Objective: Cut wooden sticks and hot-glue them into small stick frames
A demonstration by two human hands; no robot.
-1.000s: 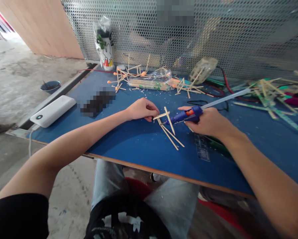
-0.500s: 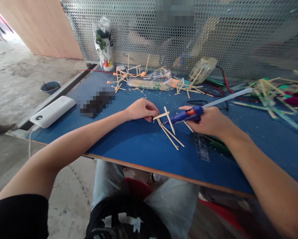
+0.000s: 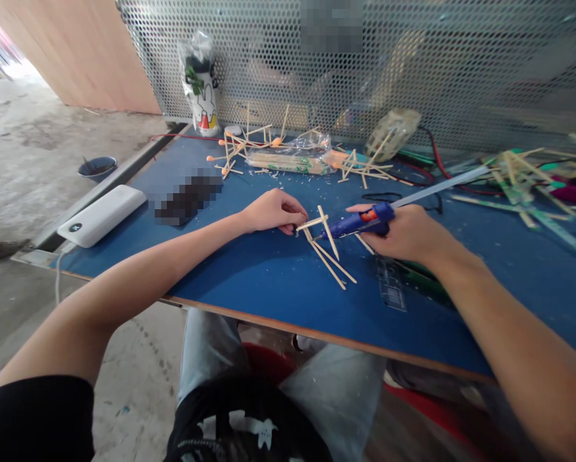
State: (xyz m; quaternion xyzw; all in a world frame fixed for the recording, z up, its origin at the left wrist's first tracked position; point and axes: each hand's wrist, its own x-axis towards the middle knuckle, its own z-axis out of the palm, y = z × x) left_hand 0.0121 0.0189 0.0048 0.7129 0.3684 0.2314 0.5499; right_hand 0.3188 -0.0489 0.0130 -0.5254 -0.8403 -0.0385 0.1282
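My left hand (image 3: 279, 212) pinches one end of a small frame of joined wooden sticks (image 3: 329, 239) just over the blue table (image 3: 249, 276). Several of its sticks splay toward the table's front edge. My right hand (image 3: 403, 234) is wrapped round a blue glue gun (image 3: 357, 221) with a long translucent glue stick (image 3: 442, 186) rising out of its back. The gun's nozzle points left and sits at the joint of the sticks, close to my left fingertips. Whether the tip touches the wood, I cannot tell.
Stick models with orange blobs (image 3: 239, 147) and a plastic-wrapped pack of sticks (image 3: 290, 162) lie along the back by a perforated metal panel (image 3: 268, 64). A wrapped bottle (image 3: 203, 96) stands back left, a white power bank (image 3: 102, 215) at left. Painted sticks (image 3: 519, 186) pile up at right.
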